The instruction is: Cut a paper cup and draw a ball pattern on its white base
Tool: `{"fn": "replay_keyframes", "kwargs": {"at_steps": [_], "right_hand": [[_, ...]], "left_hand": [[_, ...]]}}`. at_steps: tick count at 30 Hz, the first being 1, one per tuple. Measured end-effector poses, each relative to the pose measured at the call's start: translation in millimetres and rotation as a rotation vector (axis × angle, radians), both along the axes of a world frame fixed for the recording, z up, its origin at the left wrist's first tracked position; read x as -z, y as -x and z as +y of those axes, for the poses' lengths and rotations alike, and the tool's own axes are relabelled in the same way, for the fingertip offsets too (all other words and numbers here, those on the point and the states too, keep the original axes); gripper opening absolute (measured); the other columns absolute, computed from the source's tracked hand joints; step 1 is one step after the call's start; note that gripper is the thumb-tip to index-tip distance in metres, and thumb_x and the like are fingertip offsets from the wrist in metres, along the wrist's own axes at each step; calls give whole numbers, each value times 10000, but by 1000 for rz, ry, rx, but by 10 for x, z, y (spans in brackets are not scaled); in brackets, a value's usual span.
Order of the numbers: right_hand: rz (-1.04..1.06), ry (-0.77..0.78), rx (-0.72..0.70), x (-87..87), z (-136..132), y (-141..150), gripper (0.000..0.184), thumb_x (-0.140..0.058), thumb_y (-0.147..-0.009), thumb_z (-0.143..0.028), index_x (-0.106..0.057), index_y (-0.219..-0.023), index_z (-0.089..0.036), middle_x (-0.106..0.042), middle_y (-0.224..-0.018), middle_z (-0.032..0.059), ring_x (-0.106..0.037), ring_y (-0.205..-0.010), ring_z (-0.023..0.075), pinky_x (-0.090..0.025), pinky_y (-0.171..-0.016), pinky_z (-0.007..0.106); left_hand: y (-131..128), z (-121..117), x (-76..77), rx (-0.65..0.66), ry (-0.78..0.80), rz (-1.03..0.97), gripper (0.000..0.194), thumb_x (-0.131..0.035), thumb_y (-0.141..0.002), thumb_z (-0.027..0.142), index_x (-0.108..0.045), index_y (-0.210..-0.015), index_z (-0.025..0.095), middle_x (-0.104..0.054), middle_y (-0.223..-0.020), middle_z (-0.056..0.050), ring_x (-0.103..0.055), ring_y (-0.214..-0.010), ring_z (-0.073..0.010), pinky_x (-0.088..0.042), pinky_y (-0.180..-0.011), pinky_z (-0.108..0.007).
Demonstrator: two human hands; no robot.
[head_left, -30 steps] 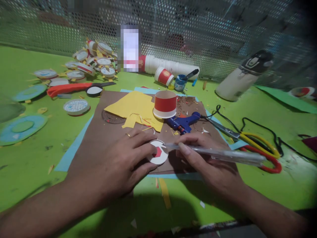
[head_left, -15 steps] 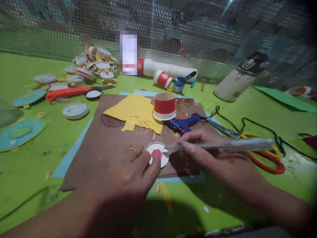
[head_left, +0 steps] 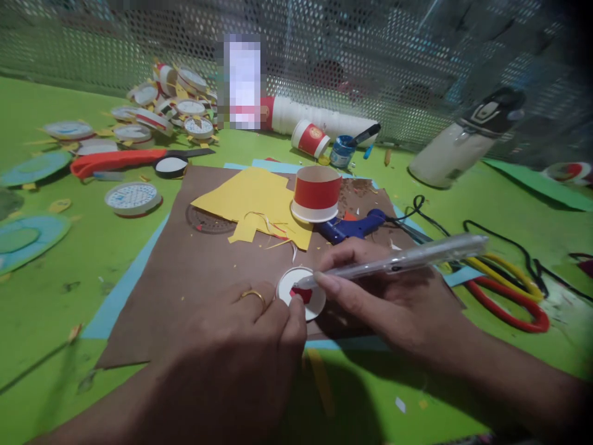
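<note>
In the head view a small white disc (head_left: 287,283), like a paper-cup bottom, lies on a brown sheet (head_left: 167,272). A red angular paper piece (head_left: 304,296) sits at its middle. My left hand (head_left: 245,337) has its fingers curled and holds the disc's left side, a fingertip pressing by the red piece. Between thumb and fingers, my right hand (head_left: 377,303) grips a clear-barrelled pen (head_left: 412,254), its tip at the red piece's upper edge. Just beyond are a cut red-and-white paper cup (head_left: 317,193), yellow paper (head_left: 254,191) and a blue glue gun (head_left: 356,225), partly behind my right hand.
Scissors (head_left: 509,309) and a black cord (head_left: 503,238) lie at right, below a tilted bottle (head_left: 445,151). A paint jar (head_left: 343,151) and a stack of cups (head_left: 324,117) stand behind. At left are an orange-handled cutter (head_left: 120,162) and several decorated discs (head_left: 134,196).
The pen tip has moved from the disc's upper right edge inward to the red piece. My left hand has shifted its fingers to the disc's lower left.
</note>
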State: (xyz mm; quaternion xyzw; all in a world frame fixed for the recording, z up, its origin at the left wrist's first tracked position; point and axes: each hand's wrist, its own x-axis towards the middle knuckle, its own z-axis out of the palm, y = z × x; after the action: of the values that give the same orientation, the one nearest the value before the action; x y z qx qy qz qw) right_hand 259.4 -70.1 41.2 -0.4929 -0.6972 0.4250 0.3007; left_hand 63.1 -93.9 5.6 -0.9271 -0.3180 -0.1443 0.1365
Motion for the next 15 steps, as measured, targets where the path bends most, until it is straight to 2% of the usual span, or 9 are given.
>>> {"fn": "replay_keyframes", "kwargs": {"at_steps": [7, 10, 15], "right_hand": [[-93, -137, -7, -33, 10, 7, 91, -620, -894, -214, -626, -803, -210, -608, -574, -65, -552, -466, 85, -420, -432, 182], [-104, -182, -19, -39, 10, 7, 82, -637, -875, -185, -636, -796, -208, -626, -600, -65, -554, -487, 81, -408, -443, 177], [-65, -127, -62, -11, 3, -5, 70, -612, -913, -209, -649, -854, -201, -640, -632, -63, -572, -507, 76, -433, -463, 167]], "left_hand": [[-29, 31, -51, 16, 32, -50, 493, -292, -831, 48, -749, -1017, 62, -739, -717, -134, -635, -521, -255, -492, -487, -381], [-25, 12, 2, 9, 42, -89, 465, -305, -839, 62, -728, -1027, 103, -742, -743, -122, -633, -553, -249, -490, -531, -378], [6, -46, 122, -13, 11, -144, 423, -329, -854, 91, -669, -1107, 88, -738, -790, -138, -633, -600, -276, -446, -555, -401]]}}
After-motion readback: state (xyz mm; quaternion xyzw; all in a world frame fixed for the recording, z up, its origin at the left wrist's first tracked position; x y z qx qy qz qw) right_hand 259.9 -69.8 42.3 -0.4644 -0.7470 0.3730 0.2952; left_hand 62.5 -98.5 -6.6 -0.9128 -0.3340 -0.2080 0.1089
